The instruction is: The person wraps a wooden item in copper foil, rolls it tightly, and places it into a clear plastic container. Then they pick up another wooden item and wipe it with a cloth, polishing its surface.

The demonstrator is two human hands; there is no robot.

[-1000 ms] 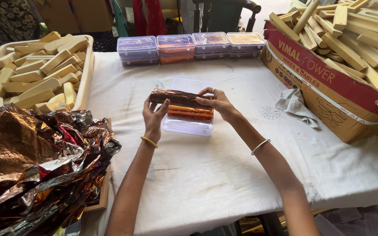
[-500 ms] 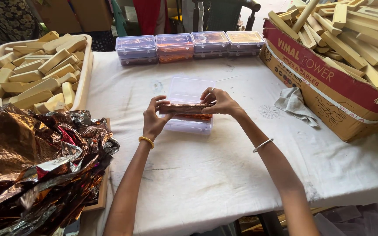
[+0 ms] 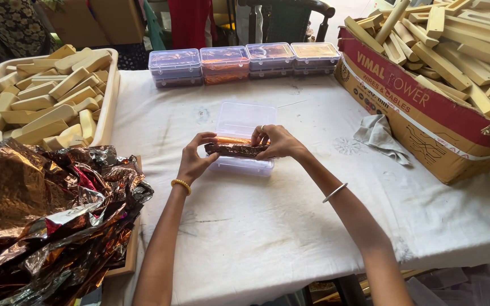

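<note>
Presently both the left hand [image 3: 195, 160] and right hand [image 3: 273, 141] pinch a foil-wrapped bar [image 3: 235, 149] over the clear box [image 3: 244, 122] mid-surface; judged best lowered level, ends even.

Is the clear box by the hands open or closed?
Open. The clear box has no lid on top, and both hands, left and right, hold a foil-wrapped bar over it.

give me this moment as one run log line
left hand: grips foil-wrapped bar | right hand: grips bar | bar: over clear plastic box
</note>
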